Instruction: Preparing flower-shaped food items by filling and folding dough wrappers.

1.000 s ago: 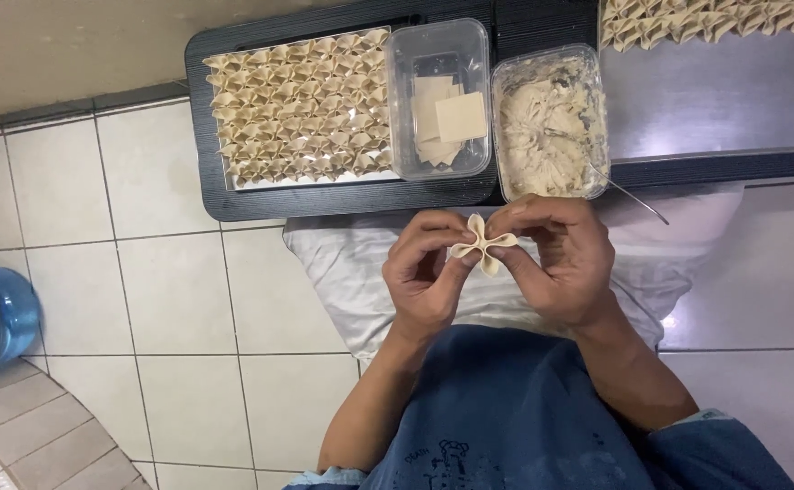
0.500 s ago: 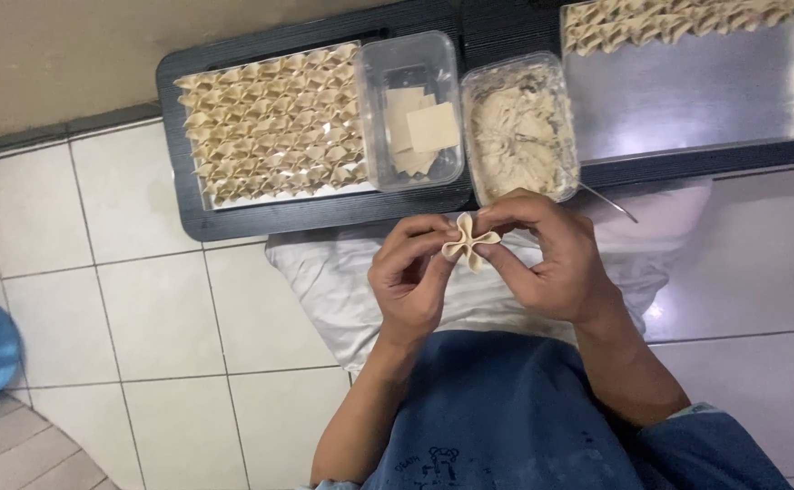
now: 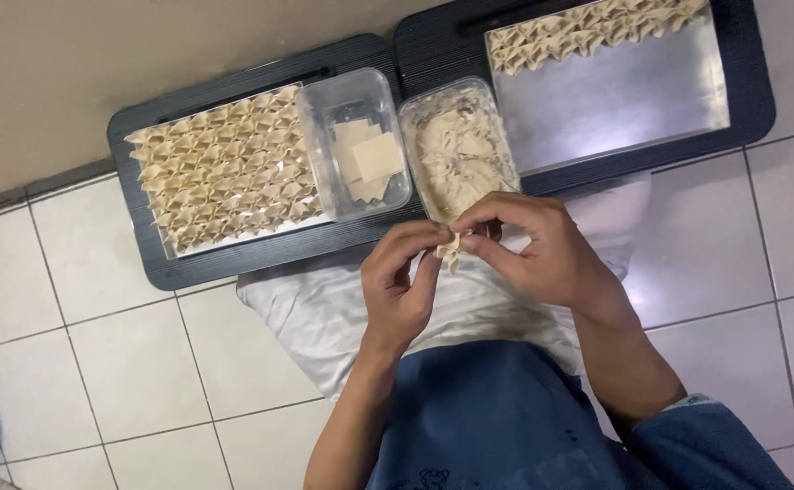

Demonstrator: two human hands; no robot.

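White tiled floor (image 3: 97, 272), two black trays (image 3: 233, 263) set side by side. Left hand (image 3: 401, 281) and right hand (image 3: 542, 254) both pinch one folded dumpling (image 3: 452, 247) at fingertips, above a white cloth (image 3: 324, 318). Dumpling judged light, soft, tearable; best gripped at the folded edges. Filling tub (image 3: 460, 150) just behind.

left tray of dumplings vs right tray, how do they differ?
Fill: the left tray is packed with folded dumplings across its whole liner; the right tray has only a band of dumplings along its far edge.
Bare surface: the right tray shows mostly bare metal sheet; the left shows almost none.
Shared: both are black, rectangular, on the tiled floor, holding the same pale folded shapes.
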